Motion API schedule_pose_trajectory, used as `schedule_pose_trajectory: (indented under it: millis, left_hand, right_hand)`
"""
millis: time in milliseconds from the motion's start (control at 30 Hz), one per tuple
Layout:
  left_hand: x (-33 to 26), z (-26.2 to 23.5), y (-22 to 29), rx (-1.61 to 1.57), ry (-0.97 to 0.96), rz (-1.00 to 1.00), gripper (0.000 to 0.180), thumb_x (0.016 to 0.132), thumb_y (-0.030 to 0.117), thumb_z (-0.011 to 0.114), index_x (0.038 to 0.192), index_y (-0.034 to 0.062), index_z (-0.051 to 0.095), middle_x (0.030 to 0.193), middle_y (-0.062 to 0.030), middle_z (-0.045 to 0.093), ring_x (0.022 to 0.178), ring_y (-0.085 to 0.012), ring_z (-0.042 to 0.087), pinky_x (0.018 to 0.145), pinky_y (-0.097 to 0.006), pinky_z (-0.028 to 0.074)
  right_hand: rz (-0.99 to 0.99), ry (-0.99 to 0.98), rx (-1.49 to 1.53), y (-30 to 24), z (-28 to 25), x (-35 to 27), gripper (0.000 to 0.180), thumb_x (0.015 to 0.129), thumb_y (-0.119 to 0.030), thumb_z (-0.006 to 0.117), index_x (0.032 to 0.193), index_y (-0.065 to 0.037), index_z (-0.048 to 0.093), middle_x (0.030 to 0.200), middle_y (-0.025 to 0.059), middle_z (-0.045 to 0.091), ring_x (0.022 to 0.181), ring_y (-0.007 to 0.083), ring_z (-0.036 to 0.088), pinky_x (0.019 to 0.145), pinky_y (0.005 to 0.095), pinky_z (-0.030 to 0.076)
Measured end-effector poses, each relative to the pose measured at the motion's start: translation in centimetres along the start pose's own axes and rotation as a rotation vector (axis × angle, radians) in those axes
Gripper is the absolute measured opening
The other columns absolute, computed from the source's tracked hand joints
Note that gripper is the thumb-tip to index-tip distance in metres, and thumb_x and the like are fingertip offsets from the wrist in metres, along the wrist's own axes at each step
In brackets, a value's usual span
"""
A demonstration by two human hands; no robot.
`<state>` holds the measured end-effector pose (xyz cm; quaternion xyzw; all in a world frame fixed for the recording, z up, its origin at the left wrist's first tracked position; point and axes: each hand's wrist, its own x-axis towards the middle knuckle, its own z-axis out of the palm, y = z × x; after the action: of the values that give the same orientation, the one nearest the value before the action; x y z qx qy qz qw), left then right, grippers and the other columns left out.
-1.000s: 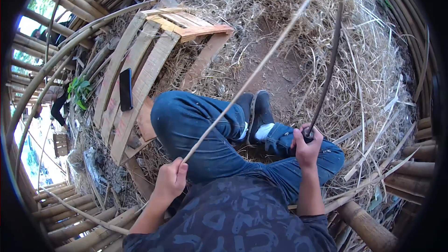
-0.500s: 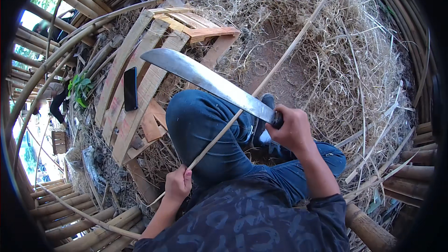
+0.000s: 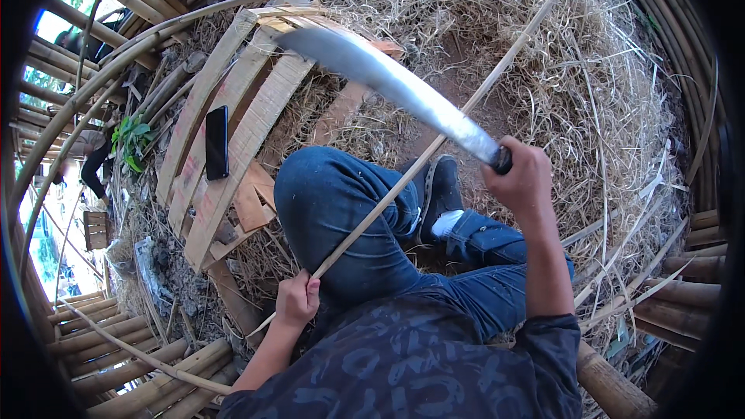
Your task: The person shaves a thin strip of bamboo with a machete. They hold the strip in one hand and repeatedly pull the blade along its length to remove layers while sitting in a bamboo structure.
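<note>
Pale strip (image 3: pixel 400 183), long and thin, slants from lower left of centre to the upper right of the frame, passing in front of the bent leg on the left. The left hand (image 3: pixel 296 299), low and left of centre, has its grip closed around it, fingers curled and thumb on top, with a thin end poking out below the fist. Nearest me are the dark printed shirt (image 3: pixel 403 372) and blue jeans (image 3: pixel 330 209) of the seated person. Right of centre, the right hand (image 3: pixel 521 177) keeps a tight grip on the black handle of a machete (image 3: pixel 400 89). Its bright blade reaches up and left, blurred towards the tip, and crosses over the strip; whether the 2 touch, I can't tell. Below the blade are 2 dark shoes (image 3: pixel 444 194) and 1 white sock (image 3: pixel 446 223).

Left of the knee, a tilted slatted crate (image 3: pixel 260 124) carries a dark phone (image 3: pixel 216 143) lying on its boards. Curly dry shavings (image 3: pixel 566 77) heap across the upper right over brown soil. A leafy green plant (image 3: pixel 132 142) grows past the crate at left. Further off, another person (image 3: pixel 95 163) in dark trousers bends at the left edge, above a small crate (image 3: pixel 96 230). Bamboo poles (image 3: pixel 691 93) line the right rim.
</note>
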<state>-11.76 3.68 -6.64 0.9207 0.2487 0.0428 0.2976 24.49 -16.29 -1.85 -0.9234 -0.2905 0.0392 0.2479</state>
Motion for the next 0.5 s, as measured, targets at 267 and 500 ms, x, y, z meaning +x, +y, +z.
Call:
schedule_pose_trajectory:
  millis: [267, 500]
  left_hand:
    - [0.3, 0.3, -0.3, -0.003, 0.010, 0.039, 0.039, 0.095, 0.028, 0.046, 0.068, 0.0008, 0.047, 0.055, -0.0200, 0.049, 0.052, -0.0407, 0.055, 0.050, -0.045, 0.043]
    - [0.2, 0.8, -0.3, 0.012, 0.063, 0.054, 0.038, 0.095, 0.028, 0.045, 0.067, 0.0014, 0.046, 0.055, -0.0188, 0.049, 0.052, -0.0403, 0.054, 0.049, -0.045, 0.043]
  right_hand:
    - [-0.062, 0.103, 0.025, -1.0, 0.0, 0.2, 0.022, 0.065, -0.020, 0.074, 0.076, -0.006, 0.062, 0.063, 0.0143, 0.061, 0.064, 0.0329, 0.064, 0.061, 0.0419, 0.050]
    - [-0.180, 0.015, -0.010, -1.9, -0.1, 0.7, 0.023, 0.063, -0.020, 0.074, 0.077, -0.008, 0.060, 0.064, 0.0127, 0.062, 0.063, 0.0323, 0.064, 0.060, 0.0417, 0.051]
